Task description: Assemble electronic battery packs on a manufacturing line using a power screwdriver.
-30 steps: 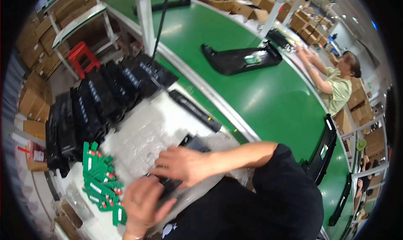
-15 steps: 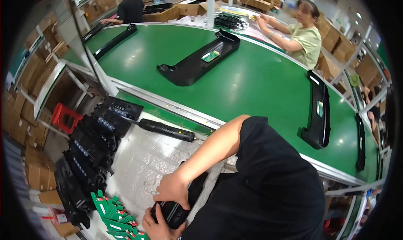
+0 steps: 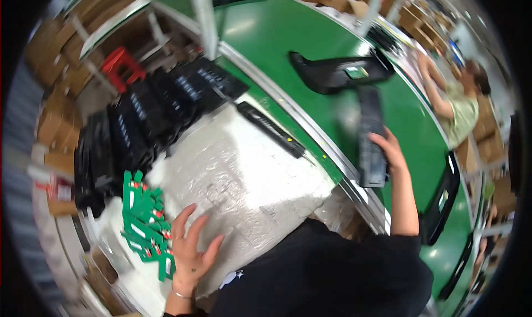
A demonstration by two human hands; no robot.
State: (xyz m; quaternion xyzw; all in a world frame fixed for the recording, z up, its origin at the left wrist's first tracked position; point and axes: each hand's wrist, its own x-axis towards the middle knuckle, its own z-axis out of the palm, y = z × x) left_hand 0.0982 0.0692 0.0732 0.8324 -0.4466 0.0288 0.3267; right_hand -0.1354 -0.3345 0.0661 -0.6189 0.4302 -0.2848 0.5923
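Note:
My right hand (image 3: pixel 390 150) grips a long black plastic housing (image 3: pixel 371 123) and holds it over the green work surface (image 3: pixel 271 34). Its edges are partly smeared by motion. My left hand (image 3: pixel 194 247) is empty, fingers spread, above the near part of a plastic-wrapped white pad (image 3: pixel 221 173). Just left of that hand lies a pile of green circuit boards (image 3: pixel 144 222) with small red and white parts. A black electric screwdriver (image 3: pixel 270 128) lies along the pad's far edge.
Several black housings (image 3: pixel 144 114) stand in a row at the left, near a red stool (image 3: pixel 122 67). Larger black covers, one with a small green board (image 3: pixel 356 73), lie on the green surface. A metal rail (image 3: pixel 277 95) borders it. Across it sits a person (image 3: pixel 463 109) in light green.
My right hand has moved from the pad out over the green surface with the black housing. My left hand has let go of it and opened. The view has turned.

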